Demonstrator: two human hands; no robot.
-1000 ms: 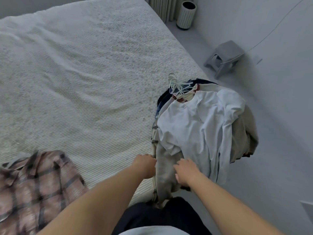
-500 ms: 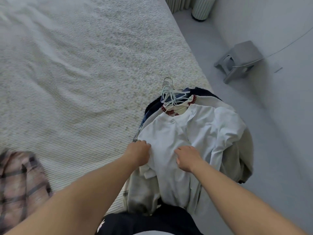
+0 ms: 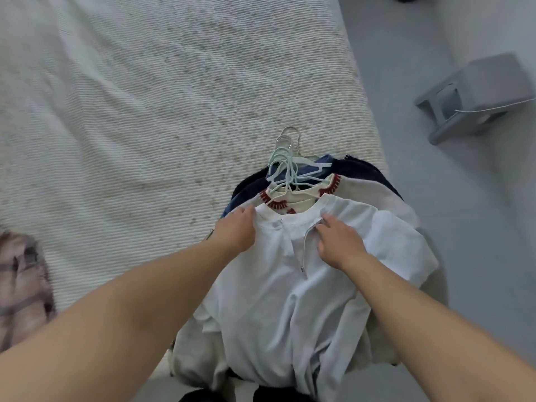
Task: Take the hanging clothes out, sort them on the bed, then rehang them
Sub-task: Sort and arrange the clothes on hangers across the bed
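Observation:
A pile of clothes on hangers lies at the bed's right edge, partly draped over it. On top is a white zip-neck top [image 3: 290,300]. Under it show a cream sweater with red collar trim [image 3: 301,198] and dark navy garments [image 3: 365,169]. The bunched hanger hooks [image 3: 285,158] point up the bed. My left hand [image 3: 235,232] grips the white top at its left shoulder near the collar. My right hand [image 3: 338,242] holds the collar by the zip with curled fingers.
The bed [image 3: 145,111] with its ribbed off-white cover fills the left and middle. A plaid pink shirt [image 3: 23,285] lies at the left edge. A grey step stool [image 3: 475,94] stands on the floor at the right, with a thin cord across it.
Both hands have moved up the white top from its lower part to the collar. The view has shifted closer and downward over the pile.

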